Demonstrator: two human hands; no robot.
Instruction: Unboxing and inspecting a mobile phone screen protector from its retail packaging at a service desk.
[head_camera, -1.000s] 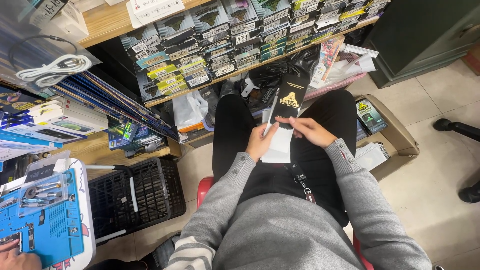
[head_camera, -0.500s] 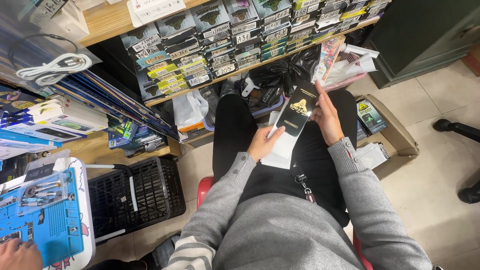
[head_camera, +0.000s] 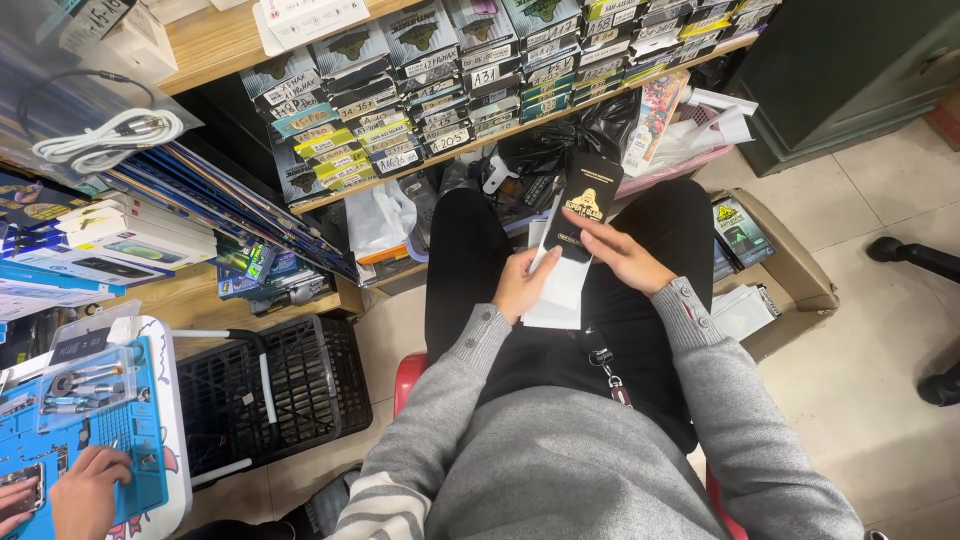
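A matt black cardboard package (head_camera: 583, 207) with a glossy gold emblem, over smooth white paper sleeves (head_camera: 556, 290). Soft grey knitted sweater sleeves (head_camera: 690, 320). Black plastic mesh basket (head_camera: 290, 385). Bare wooden shelf (head_camera: 215, 45). Smooth, slightly glossy floor tiles (head_camera: 880, 340).

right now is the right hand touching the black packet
Touching. The head view shows the right hand with its fingers laid across the lower part of the black packet, no gap between them, above the person's lap.
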